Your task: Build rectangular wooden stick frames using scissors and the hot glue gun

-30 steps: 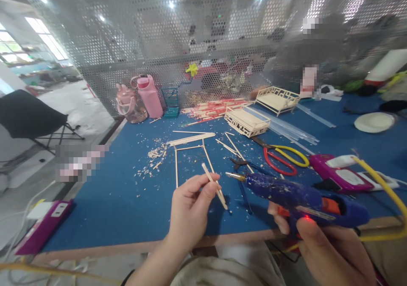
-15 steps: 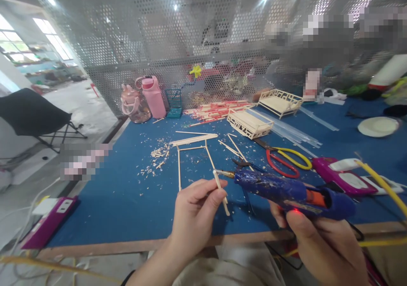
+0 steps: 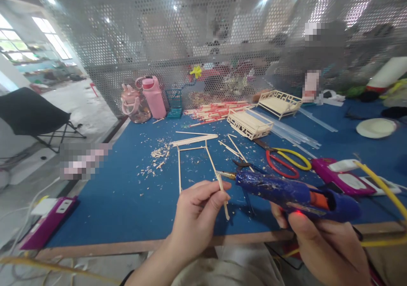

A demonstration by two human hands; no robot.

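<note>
A single head-worn camera looks forward and down over the blue-topped, wooden-edged table (image 3: pixel 127 205). It sits close above the dark-blue plastic glue gun (image 3: pixel 273 188), faces the grey perforated metal screen (image 3: pixel 127 36) beyond, and spreads wide enough to catch the black fabric folding chair (image 3: pixel 32 110) at far left.

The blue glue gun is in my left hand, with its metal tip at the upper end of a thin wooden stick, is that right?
Not quite: the head view shows the blue glue gun in your right hand; your left hand holds the thin wooden stick. The metal tip is indeed at its upper end.
</note>
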